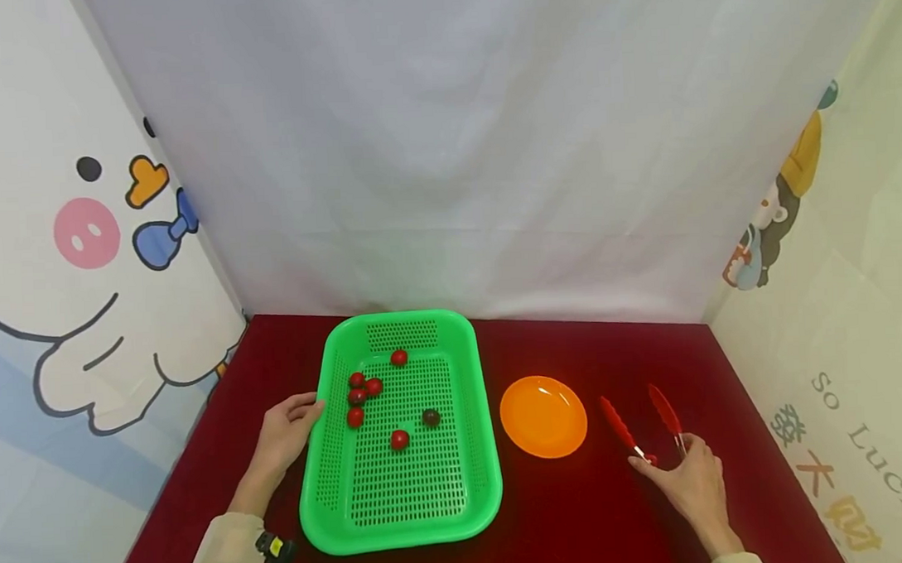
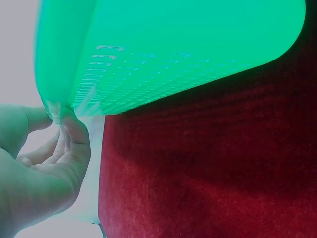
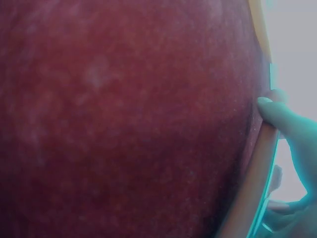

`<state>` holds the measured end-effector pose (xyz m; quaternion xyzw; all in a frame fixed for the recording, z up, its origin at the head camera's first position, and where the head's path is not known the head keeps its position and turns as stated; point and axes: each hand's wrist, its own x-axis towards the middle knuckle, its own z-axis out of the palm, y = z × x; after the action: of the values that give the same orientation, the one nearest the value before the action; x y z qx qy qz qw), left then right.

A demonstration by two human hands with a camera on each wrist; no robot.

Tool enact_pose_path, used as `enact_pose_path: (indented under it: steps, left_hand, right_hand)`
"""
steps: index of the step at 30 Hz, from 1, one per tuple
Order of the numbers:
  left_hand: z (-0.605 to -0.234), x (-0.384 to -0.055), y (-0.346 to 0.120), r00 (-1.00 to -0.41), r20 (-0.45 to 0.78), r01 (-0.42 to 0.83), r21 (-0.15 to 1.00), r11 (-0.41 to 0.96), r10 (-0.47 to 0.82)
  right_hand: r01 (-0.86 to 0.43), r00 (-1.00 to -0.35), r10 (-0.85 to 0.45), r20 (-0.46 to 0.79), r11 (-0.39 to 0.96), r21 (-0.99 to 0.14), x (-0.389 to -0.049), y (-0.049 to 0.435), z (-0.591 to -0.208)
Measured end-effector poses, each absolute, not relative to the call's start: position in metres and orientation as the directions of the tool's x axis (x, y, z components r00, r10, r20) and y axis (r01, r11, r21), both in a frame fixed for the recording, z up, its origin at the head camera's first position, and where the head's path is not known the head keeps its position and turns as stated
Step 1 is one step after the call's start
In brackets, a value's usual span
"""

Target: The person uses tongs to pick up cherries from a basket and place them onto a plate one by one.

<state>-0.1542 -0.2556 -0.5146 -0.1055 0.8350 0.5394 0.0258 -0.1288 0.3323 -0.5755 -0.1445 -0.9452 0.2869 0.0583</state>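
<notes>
A green plastic basket (image 1: pixel 400 538) with perforated walls and floor stands left of centre. My left hand (image 1: pixel 285 432) is at its left side, thumb and fingers pinching the rim; the left wrist view shows the basket wall (image 2: pixel 193 34) above the cloth. Several small red cherry tomatoes (image 1: pixel 400 440) lie inside, along with a darker one (image 1: pixel 431 417). At the right, my right hand (image 1: pixel 693 484) holds red-tipped tongs (image 1: pixel 617 422), their two arms spread apart with nothing between the tips. In the right wrist view, the thumb lies on one tong arm (image 3: pixel 252 183).
An orange plate (image 1: pixel 544 417) sits between the basket and the tongs. Dark red cloth (image 1: pixel 571 509) covers the table. A white curtain (image 1: pixel 462 165) hangs behind, with printed cloth panels (image 1: pixel 857 367) on both sides.
</notes>
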Motion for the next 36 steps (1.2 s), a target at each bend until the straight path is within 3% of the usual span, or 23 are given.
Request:
enact_pose_path:
  steps: [24,36]
  left_hand:
    - [-0.515,-0.156,-0.253,-0.981,-0.132,-0.177,0.91,0.375,-0.144]
    - [-0.515,-0.153,-0.255,-0.979,-0.13,-0.18,0.91,0.374,-0.154]
  right_hand:
    - [0.169,-0.961,0.268,0.075,0.776,-0.607,-0.138,0.324,-0.546]
    - [0.101,-0.968,0.215,0.133,0.811,-0.576,-0.152,0.31,-0.526]
